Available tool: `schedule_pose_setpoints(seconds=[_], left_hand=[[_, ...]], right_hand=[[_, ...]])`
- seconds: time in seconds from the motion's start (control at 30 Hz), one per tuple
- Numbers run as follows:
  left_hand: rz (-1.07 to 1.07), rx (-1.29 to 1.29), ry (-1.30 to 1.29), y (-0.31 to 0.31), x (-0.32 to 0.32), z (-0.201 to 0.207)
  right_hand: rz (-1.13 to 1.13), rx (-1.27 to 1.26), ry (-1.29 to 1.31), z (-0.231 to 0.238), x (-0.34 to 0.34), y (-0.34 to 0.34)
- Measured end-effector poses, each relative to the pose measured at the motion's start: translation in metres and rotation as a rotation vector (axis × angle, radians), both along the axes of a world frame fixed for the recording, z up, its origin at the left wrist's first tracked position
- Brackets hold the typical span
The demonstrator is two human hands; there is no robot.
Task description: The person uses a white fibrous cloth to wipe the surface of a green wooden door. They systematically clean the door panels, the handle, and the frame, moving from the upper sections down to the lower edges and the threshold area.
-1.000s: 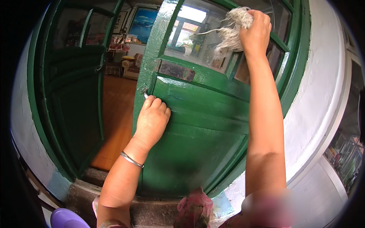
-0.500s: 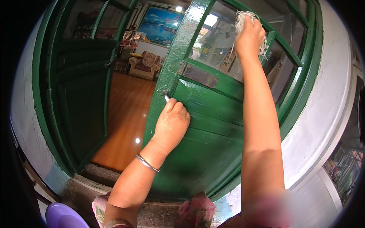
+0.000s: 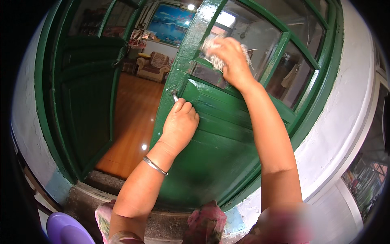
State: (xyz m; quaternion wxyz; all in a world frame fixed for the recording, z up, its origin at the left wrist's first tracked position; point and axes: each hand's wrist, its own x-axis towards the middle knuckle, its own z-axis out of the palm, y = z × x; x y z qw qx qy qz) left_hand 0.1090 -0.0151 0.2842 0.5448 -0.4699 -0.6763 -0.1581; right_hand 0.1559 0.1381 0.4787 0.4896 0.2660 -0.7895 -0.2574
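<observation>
My left hand [image 3: 181, 122] is wrapped round the metal door handle [image 3: 175, 96] of a green wooden door [image 3: 211, 162]; a silver bangle is on that wrist. Higher up, my right hand [image 3: 231, 57] presses a bunched, stringy off-white cloth [image 3: 217, 46] against the lower left part of the door's glass pane [image 3: 260, 34]. Motion smears the right fingers a little, but they are closed over the cloth. Loose threads stick out past the hand. Just under the cloth, a dark rectangular plate [image 3: 209, 75] sits on the door's crosspiece.
The other green door leaf [image 3: 83, 101] stands ajar at left. Between the leaves show a wooden floor [image 3: 134, 118], an armchair [image 3: 153, 66] and a framed lake picture [image 3: 170, 23]. A stone step [image 3: 97, 183] lies at the threshold. A purple basin [image 3: 69, 229] is at lower left.
My right hand has moved the stringy cloth down and left across the glass, from the pane's upper right toward its lower left corner. My left hand stays on the door handle.
</observation>
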Motion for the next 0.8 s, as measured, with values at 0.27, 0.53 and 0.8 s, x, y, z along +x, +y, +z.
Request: schedule_pose_setpoints(seconds=[0.27,0.53,0.8], left_hand=[[0.032,-0.03,-0.022,0.0,0.003,0.001],[-0.001,0.027,-0.011,-0.003,0.002,-0.002],[-0.026,0.027,0.008,0.002,0.002,-0.002]], right_hand=[[-0.017,-0.086,-0.033,0.011,0.013,-0.004],[-0.387,-0.39,0.701,0.083,-0.001,0.01],[-0.136,-0.006,0.312,0.032,-0.016,-0.007]])
